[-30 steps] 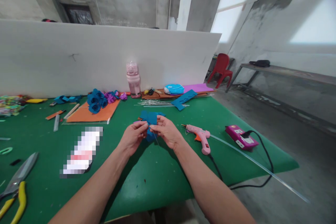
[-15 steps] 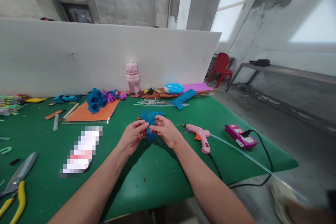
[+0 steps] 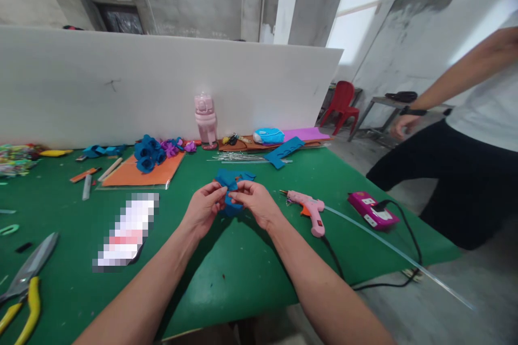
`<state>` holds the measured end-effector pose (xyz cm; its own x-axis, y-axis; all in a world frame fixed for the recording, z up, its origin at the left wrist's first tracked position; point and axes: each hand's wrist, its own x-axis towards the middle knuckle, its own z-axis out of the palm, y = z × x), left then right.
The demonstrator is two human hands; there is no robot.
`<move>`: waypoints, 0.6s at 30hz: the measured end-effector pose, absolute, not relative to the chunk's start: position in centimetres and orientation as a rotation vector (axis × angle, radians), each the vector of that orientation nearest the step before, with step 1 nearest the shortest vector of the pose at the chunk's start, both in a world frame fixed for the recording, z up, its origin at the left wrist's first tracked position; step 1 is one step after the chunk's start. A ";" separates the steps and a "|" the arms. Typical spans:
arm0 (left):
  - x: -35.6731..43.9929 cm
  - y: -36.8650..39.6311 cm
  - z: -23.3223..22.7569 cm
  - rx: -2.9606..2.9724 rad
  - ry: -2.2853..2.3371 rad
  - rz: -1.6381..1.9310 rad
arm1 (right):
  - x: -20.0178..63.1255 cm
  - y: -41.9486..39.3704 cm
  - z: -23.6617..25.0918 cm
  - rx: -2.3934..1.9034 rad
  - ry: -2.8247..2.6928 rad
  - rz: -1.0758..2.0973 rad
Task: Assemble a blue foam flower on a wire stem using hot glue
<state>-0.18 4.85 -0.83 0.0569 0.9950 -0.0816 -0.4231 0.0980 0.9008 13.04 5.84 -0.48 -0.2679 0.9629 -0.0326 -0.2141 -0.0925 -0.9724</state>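
Note:
Both hands meet over the green table, fingertips close together. My left hand (image 3: 205, 206) is closed, thumb and fingers pinching one side of a soft blue felt-like piece (image 3: 233, 208). From the other side my right hand (image 3: 256, 202) pinches the same piece, its fingers bent. Fingers cover much of the piece, so its exact shape is hidden. More blue material (image 3: 227, 177) lies just beyond the fingertips. To the right of my right hand a pink glue gun (image 3: 309, 209) rests on its side with a long clear glue stick (image 3: 376, 238) out of its back.
A person (image 3: 477, 102) stands beyond the right table edge. A purple power strip (image 3: 371, 210) has a black cord. Left lie a phone (image 3: 127, 232), yellow-handled scissors (image 3: 30, 280) and blue flowers (image 3: 148, 154) on orange sheets (image 3: 141, 175). A pink bottle (image 3: 206, 121) stands behind.
The blue piece is folded lower between my fingertips, and the thin wire seen at my right hand no longer shows. A person has come into view at the right.

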 end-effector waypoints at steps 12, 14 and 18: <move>-0.2 5.0 -1.0 0.825 0.890 1.357 | 13.0 6.0 -1.0 -0.864 -1.182 1.592; -0.2 5.0 -0.9 0.817 0.887 1.361 | 13.0 6.0 -0.9 -0.878 -1.180 1.593; -0.1 5.0 -1.0 0.830 0.881 1.358 | 13.0 5.9 -0.6 -0.955 -1.181 1.524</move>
